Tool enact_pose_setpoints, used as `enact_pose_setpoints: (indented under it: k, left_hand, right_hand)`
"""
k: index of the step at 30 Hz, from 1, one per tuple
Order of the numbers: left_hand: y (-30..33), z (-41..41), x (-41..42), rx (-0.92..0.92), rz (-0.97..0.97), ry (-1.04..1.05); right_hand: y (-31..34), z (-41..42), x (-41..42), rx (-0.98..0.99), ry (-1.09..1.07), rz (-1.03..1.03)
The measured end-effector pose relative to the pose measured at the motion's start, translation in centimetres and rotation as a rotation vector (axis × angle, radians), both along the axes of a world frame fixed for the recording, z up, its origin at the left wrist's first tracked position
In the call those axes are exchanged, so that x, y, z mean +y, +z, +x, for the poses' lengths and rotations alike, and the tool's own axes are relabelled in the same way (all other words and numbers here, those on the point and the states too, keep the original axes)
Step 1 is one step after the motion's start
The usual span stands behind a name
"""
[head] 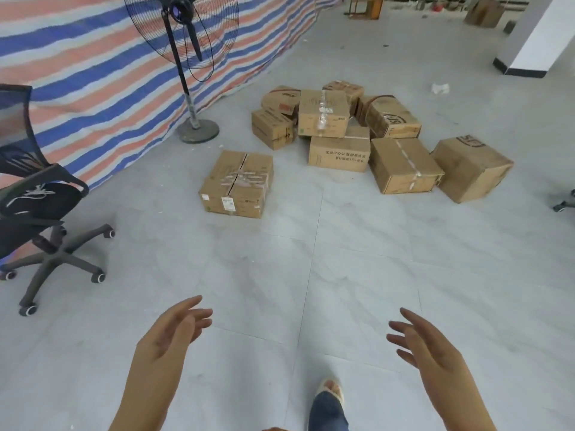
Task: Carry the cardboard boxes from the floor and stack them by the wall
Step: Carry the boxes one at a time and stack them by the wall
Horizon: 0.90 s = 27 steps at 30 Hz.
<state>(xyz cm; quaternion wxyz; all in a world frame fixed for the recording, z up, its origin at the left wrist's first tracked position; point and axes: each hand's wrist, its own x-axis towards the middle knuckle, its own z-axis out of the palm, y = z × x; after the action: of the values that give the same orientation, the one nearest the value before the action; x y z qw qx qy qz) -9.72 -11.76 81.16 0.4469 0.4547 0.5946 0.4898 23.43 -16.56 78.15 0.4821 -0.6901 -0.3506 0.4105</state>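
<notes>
Both grips hang released, left hand [174,331] and right hand [426,340] with fingers spread, grasping nothing, well short of the lone cardboard box [238,185] on the floor [342,275].

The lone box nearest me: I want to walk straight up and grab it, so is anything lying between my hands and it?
Nothing visible does. Only bare tiled floor lies between the open left hand, the open right hand and the lone box. The office chair and the fan stand off to the left.
</notes>
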Motion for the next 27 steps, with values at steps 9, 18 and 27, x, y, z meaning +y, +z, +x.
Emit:
enact_pose_setpoints:
  k: [9,18,27]
  left_hand:
    - [0.3,10.9,14.5,-0.029,-0.006,-0.007]
    - [-2.5,10.7,30.8,-0.055,-0.094,0.135]
    - [1.4,9.8,53.2,-0.049,-0.016,0.037]
  right_hand:
    - [2.5,10.7,17.4,-0.046,0.051,-0.006]
    - [0.7,11.6,36.0,-0.035,0.099,-0.038]
    - [3.2,9.8,55.3,-0.103,0.081,0.01]
